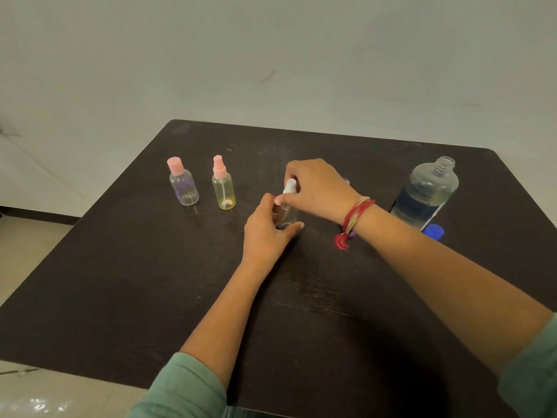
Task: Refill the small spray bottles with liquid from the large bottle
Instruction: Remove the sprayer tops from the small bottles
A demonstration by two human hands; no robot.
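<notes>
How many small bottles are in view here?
3. A purple bottle far left, a yellow bottle beside it, a clear bottle held by the left hand and right hand. Something behind it may be a fourth.

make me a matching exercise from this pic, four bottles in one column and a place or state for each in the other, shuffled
Column A
1. purple-tinted bottle
2. yellow-tinted bottle
3. clear small bottle
4. large bottle

Column B
a. neck open, no cap on it
b. gripped by the left hand, right hand pinching its white spray top
c. leftmost of all, flat pink cap
d. pink spray top, standing untouched

Pairs: 1-c, 2-d, 3-b, 4-a
</notes>
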